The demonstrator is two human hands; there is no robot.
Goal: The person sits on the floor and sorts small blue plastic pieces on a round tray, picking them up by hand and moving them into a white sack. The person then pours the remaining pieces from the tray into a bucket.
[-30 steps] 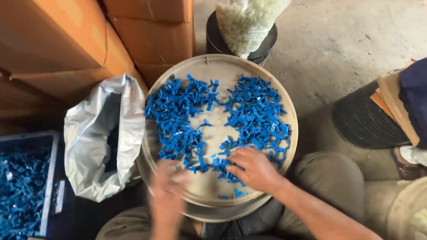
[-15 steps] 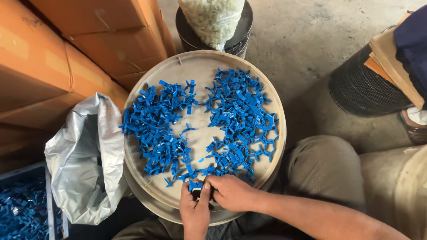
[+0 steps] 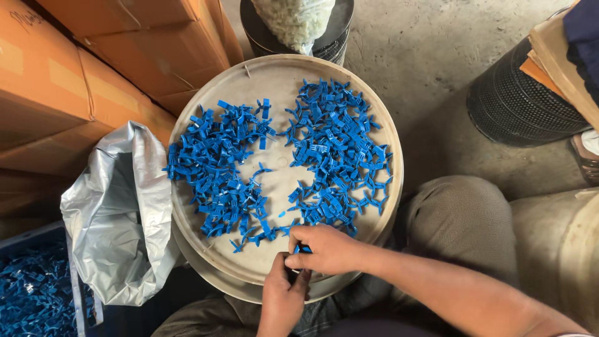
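Note:
A round beige tray (image 3: pixel 274 81) rests on my lap and carries two heaps of small blue plastic clips (image 3: pixel 218 168). At its near rim my right hand (image 3: pixel 327 249) pinches one blue clip (image 3: pixel 304 249) between thumb and fingers. Just below, my left hand (image 3: pixel 282 296) has its fingers closed around a small part that touches that same clip; the hands hide most of it. The larger heap (image 3: pixel 334 156) lies directly beyond my right hand.
An open silver plastic bag (image 3: pixel 118 218) stands left of the tray. A blue crate of more blue clips (image 3: pixel 34 293) is at bottom left. Orange cardboard boxes (image 3: pixel 93 56) are stacked behind. A black bin with a white sack (image 3: pixel 293 22) and a black mesh drum (image 3: pixel 524 106) stand on the concrete floor.
A second ago my right hand was spread over the clips and my left was moving. Both have drawn together at the tray's near edge, closed on a clip.

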